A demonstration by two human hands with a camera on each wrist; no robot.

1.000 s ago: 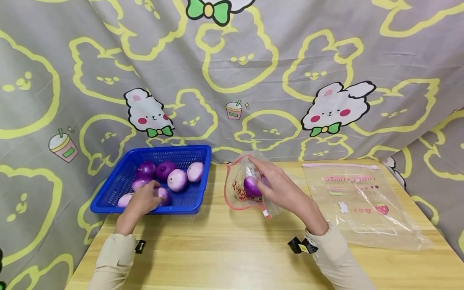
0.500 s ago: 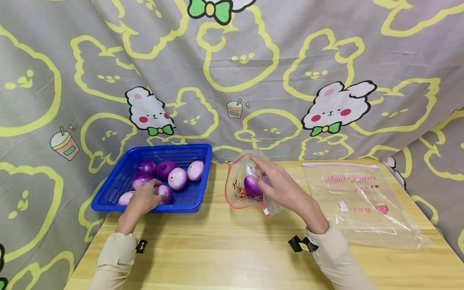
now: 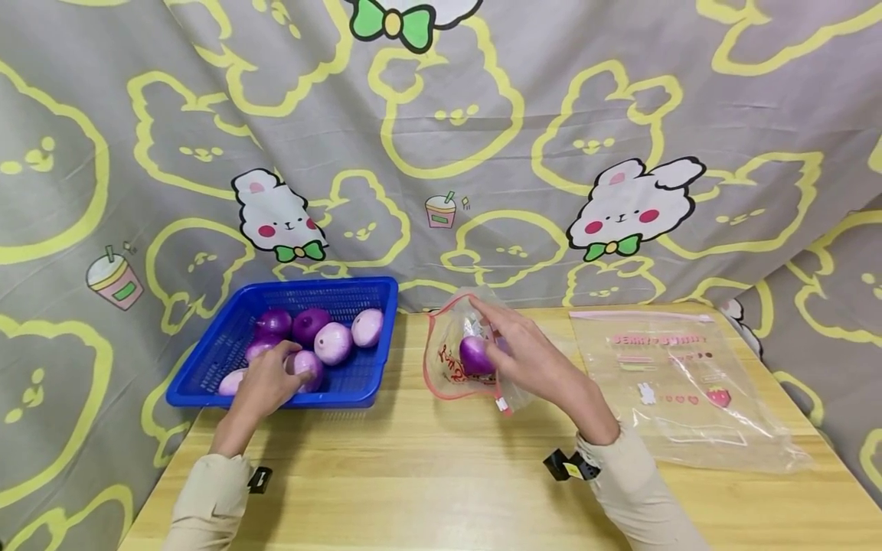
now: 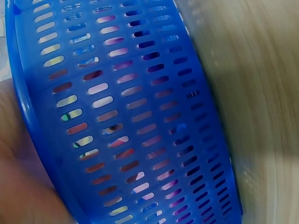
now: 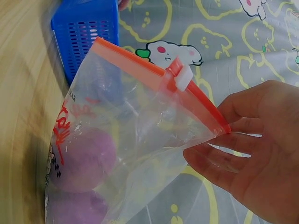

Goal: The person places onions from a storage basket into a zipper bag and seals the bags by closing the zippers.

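Note:
At the near side of the blue plastic basket (image 3: 375, 394), my left hand (image 3: 265, 379) reaches over the rim and grips a purple onion (image 3: 308, 367) between thumb and fingers. Several other onions (image 3: 334, 342) lie around it. In the left wrist view the basket's slotted wall (image 4: 140, 112) hides most of the hand. My right hand (image 3: 530, 352) pinches the edge of a clear zip bag (image 5: 140, 102) with a red rim and white slider, its mouth held wide. Inside the bag, a purple onion (image 3: 475, 356) shows in the head view; two purple shapes show through the plastic in the right wrist view.
A larger clear zip bag (image 3: 678, 383) with pink print lies flat on the wooden table (image 3: 413, 474), right of my right hand. A grey curtain (image 3: 482, 153) with cartoon animals hangs directly behind the basket and bags.
The head view has shifted slightly. My left wrist has dropped a little toward me, and more of the gripped onion shows. My right hand and the bag keep their place.

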